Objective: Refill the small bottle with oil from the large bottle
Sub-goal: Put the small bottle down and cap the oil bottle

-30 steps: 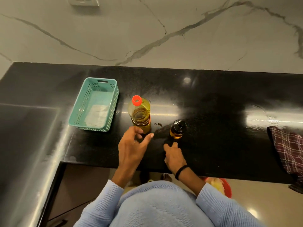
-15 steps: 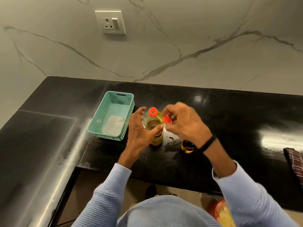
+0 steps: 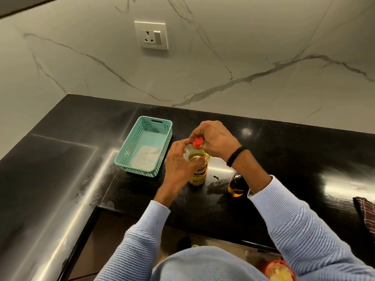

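Fingers of the left hand (image 3: 178, 166) curl round the shoulder of the large bottle (image 3: 199, 173), upright on the black counter (image 3: 294, 159); the right hand (image 3: 215, 140) reaches over it, thumb and fingertips pinching the red cap (image 3: 197, 142) on its neck; the small bottle (image 3: 236, 186), dark-topped with amber oil low inside, stands at four o'clock of the large one, apart from it, beside the right forearm; a teal basket (image 3: 140, 169) sits at nine o'clock; a checked cloth (image 3: 365, 216) lies far off at three o'clock.
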Motion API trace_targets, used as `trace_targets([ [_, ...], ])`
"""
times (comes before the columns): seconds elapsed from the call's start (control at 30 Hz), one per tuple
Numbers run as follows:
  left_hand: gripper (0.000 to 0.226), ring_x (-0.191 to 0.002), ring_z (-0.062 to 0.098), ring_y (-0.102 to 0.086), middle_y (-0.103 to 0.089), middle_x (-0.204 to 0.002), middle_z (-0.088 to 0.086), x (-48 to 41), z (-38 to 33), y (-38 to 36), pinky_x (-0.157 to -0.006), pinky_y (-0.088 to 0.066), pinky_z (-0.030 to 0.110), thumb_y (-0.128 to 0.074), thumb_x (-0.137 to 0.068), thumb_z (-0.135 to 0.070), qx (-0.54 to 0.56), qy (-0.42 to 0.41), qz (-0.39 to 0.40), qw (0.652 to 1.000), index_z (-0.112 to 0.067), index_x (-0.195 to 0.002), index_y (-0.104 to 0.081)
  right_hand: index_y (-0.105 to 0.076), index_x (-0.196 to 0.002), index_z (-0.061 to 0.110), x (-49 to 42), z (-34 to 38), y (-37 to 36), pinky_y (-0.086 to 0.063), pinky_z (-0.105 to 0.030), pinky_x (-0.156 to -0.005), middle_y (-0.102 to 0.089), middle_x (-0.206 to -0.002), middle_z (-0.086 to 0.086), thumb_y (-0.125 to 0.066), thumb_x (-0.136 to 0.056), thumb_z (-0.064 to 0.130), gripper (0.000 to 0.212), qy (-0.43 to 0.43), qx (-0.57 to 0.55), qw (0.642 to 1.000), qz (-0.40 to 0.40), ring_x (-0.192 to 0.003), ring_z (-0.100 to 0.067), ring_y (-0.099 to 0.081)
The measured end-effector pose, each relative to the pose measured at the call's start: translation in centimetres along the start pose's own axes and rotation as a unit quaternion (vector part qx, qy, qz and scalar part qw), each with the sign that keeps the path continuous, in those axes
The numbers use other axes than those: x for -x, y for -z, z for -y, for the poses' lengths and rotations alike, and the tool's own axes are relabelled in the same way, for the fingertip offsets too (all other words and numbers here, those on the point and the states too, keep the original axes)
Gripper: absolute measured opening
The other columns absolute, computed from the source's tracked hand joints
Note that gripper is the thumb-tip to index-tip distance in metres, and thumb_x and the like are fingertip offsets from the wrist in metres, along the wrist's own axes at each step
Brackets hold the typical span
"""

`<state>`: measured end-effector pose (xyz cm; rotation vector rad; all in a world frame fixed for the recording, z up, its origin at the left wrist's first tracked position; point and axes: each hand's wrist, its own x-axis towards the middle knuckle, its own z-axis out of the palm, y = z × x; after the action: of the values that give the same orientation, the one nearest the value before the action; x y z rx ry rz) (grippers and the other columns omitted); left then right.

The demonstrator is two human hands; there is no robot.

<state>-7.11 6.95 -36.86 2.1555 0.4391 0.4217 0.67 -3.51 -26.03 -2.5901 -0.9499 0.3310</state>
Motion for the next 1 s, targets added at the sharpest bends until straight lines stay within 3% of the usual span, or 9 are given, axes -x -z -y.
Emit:
trace_targets([
  [0.13,0.065,-0.104,0.008,-0.056,-0.054,-0.117,-0.009,0.1,0.1,0.0,-0.086,-0.052,0.026,-0.085,-0.068,-0.043,-0.008,-0.011,-0.003,1.000,-0.030,-0.123,-0.054,-0.074,-0.113,0.013,-0.3,0.1,-0.3,-0.050,-0.024,-0.085,-0.068,-0.112,-0.005,-0.076,-0.086,0.018,0.027,-0.046,0.005,0.999,-0.014,-0.096,-0.016,-0.061],
  [0.23,0.066,-0.104,0.008,-0.056,-0.055,-0.117,-0.008,0.0,0.3,-0.1,-0.086,-0.052,0.026,-0.085,-0.068,-0.046,-0.014,-0.015,-0.006,1.000,-0.030,-0.124,-0.054,-0.070,-0.113,0.010,-0.5,0.5,-0.4,-0.054,-0.033,-0.091,-0.066,-0.111,-0.010,-0.074,-0.085,0.033,0.036,-0.081,0.038,0.996,-0.008,-0.101,-0.022,-0.062],
  [0.4,0.067,-0.102,0.006,-0.057,-0.055,-0.117,-0.009,-0.1,0.5,-0.4,-0.085,-0.056,0.030,-0.084,-0.067,-0.049,-0.015,-0.019,-0.010,1.000,-0.029,-0.124,-0.054,-0.067,-0.120,0.018,-0.1,0.5,-0.8,-0.044,-0.026,-0.082,-0.056,-0.119,-0.007,-0.072,-0.090,0.020,0.031,-0.034,0.051,0.998,-0.005,-0.108,-0.023,-0.056],
  [0.7,0.061,-0.101,0.012,-0.060,-0.055,-0.117,-0.007,-0.3,1.0,-0.4,-0.082,-0.058,0.040,-0.080,-0.068,-0.044,0.016,-0.031,-0.009,0.999,-0.028,-0.121,-0.055,-0.065,-0.112,0.010,0.2,1.7,-2.1,-0.048,-0.027,-0.083,-0.059,-0.113,-0.009,-0.066,-0.094,0.035,0.031,-0.083,0.091,0.990,-0.068,-0.099,-0.020,-0.060],
  [0.87,0.067,-0.103,0.013,-0.060,-0.055,-0.118,-0.006,0.1,0.7,-0.5,-0.083,-0.058,0.041,-0.067,-0.065,-0.060,0.032,-0.019,-0.010,0.999,-0.027,-0.122,-0.054,-0.064,-0.110,0.009,0.2,2.1,-1.9,-0.047,-0.027,-0.082,-0.060,-0.112,-0.010,-0.066,-0.093,0.036,0.032,-0.093,0.096,0.989,-0.070,-0.099,-0.020,-0.060],
  [1.0,0.069,-0.105,0.013,-0.059,-0.054,-0.120,-0.004,0.1,0.8,-0.4,-0.085,-0.057,0.042,-0.069,-0.065,-0.059,0.033,-0.005,0.004,0.999,-0.028,-0.124,-0.052,-0.063,-0.110,0.009,0.1,2.4,-2.1,-0.047,-0.028,-0.081,-0.058,-0.108,-0.010,-0.066,-0.094,0.033,0.030,-0.106,0.098,0.988,-0.057,-0.096,-0.020,-0.058],
])
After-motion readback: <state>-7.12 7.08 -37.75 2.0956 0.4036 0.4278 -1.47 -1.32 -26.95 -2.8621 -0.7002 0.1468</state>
